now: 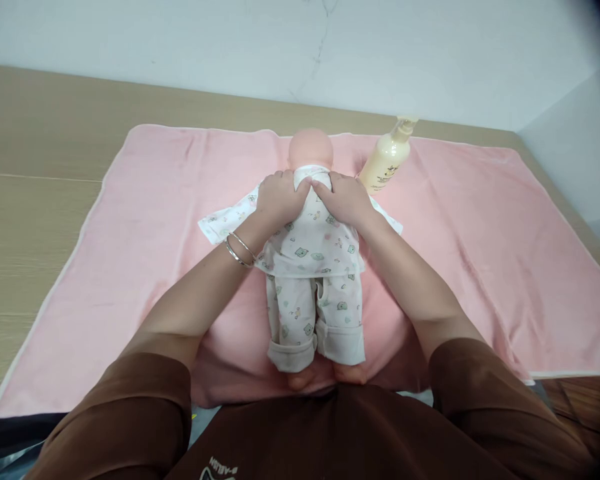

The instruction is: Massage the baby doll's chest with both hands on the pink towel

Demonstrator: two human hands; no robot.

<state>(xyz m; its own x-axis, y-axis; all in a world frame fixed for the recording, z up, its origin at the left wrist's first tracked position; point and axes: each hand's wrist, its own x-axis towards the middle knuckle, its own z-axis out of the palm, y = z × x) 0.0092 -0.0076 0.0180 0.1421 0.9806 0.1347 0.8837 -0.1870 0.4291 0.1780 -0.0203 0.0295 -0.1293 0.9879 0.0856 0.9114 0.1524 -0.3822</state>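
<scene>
A baby doll (317,248) in a white printed top and trousers lies with the back of its bald head and its back towards me. My left hand (281,195) cups its left-hand shoulder, fingers curled over the top and thumb on the upper back. On the other shoulder, my right hand (347,198) grips in the same way, its thumb pointing to the middle. The two thumbs almost meet below the collar. The doll's sleeves spread out to both sides, and its trouser legs are rolled up above the bare feet. Its face is hidden.
A pink blanket (485,267) with pale edging covers much of the wooden table (35,133). A cream pump bottle (387,160) stands, seeming tilted by the lens, close beyond my right hand. A white wall (205,53) rises behind the table.
</scene>
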